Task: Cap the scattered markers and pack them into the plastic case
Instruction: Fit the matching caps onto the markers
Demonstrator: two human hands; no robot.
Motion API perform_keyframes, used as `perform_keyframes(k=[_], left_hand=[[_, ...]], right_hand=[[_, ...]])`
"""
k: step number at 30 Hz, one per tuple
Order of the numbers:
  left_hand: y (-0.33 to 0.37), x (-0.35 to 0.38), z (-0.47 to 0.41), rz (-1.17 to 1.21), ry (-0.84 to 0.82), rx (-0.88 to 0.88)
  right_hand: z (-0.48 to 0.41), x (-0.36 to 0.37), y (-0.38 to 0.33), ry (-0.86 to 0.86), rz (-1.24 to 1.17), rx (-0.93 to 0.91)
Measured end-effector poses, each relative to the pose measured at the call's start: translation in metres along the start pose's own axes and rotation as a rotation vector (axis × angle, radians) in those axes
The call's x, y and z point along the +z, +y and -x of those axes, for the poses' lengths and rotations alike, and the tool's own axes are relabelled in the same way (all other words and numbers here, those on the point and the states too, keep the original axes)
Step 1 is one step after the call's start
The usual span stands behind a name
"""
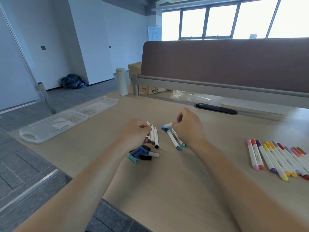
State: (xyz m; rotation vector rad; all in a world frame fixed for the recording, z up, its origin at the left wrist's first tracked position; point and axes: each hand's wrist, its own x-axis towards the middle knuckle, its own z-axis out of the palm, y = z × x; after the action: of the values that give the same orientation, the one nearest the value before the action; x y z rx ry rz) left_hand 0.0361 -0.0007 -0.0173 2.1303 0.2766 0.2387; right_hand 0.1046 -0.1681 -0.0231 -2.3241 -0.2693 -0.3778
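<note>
Gripping in left hand (137,129) a bunch of uncapped markers (154,136), fingers curled round them, just beside the loose caps (142,153); probably kept close for quick capping. Pinching in right hand (189,129) a blue marker (167,126), raised over two teal markers (175,141) on the desk (167,190). Set aside to the right, well apart: row of capped markers (275,159). Lying open at far left, no marker visible inside: plastic case (55,121).

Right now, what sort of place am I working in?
Most likely an open-plan office: a pale wood desk with a brown fabric divider panel along its back, an oval cable port set in the top, and grey carpet tiles on the floor.
</note>
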Motion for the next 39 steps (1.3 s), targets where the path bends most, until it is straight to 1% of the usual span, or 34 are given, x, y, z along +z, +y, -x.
perform_keyframes(k=[3, 5, 7, 9, 11, 13, 15, 17, 20, 22, 26, 31, 35, 37, 39], left_hand=[[0.0, 0.0, 0.001, 0.006, -0.006, -0.011], [0.001, -0.002, 0.002, 0.001, -0.006, -0.02], [0.001, -0.004, 0.002, 0.003, -0.012, -0.029], [0.001, -0.006, 0.002, -0.008, -0.016, -0.024], [-0.001, -0.008, 0.002, -0.021, -0.009, -0.011], [-0.004, -0.011, 0.0, -0.04, 0.013, 0.003], [-0.007, -0.014, 0.0, -0.07, 0.029, 0.022], [-0.008, -0.018, 0.002, -0.132, 0.009, 0.048], [-0.009, -0.026, 0.004, -0.277, -0.009, 0.077], [-0.012, -0.03, 0.003, -0.356, -0.002, 0.083], [-0.018, -0.036, 0.004, -0.412, -0.032, 0.081], [-0.019, -0.034, 0.011, -0.454, -0.137, 0.153], [-0.018, -0.029, 0.016, -0.553, -0.255, 0.204], [-0.016, -0.026, 0.019, -0.603, -0.282, 0.216], [-0.015, -0.023, 0.022, -0.649, -0.292, 0.225]], right_hand=[[0.002, 0.001, -0.004, -0.144, 0.108, -0.013], [0.003, 0.002, -0.005, -0.236, 0.223, -0.015], [0.005, 0.002, -0.006, -0.285, 0.36, -0.034], [0.007, 0.004, -0.008, -0.29, 0.46, -0.049], [0.007, 0.008, -0.013, -0.275, 0.495, -0.07], [0.007, 0.016, -0.021, -0.28, 0.467, -0.097], [0.01, 0.027, -0.03, -0.326, 0.439, -0.124], [0.01, 0.035, -0.04, -0.39, 0.47, -0.139], [0.009, 0.04, -0.054, -0.479, 0.56, -0.088], [0.008, 0.04, -0.059, -0.488, 0.6, -0.075], [0.006, 0.04, -0.064, -0.529, 0.656, -0.049], [0.01, 0.039, -0.065, -0.491, 0.697, -0.035], [0.011, 0.036, -0.063, -0.461, 0.648, -0.013], [0.01, 0.032, -0.058, -0.435, 0.605, 0.003], [0.009, 0.025, -0.055, -0.444, 0.572, 0.024]])
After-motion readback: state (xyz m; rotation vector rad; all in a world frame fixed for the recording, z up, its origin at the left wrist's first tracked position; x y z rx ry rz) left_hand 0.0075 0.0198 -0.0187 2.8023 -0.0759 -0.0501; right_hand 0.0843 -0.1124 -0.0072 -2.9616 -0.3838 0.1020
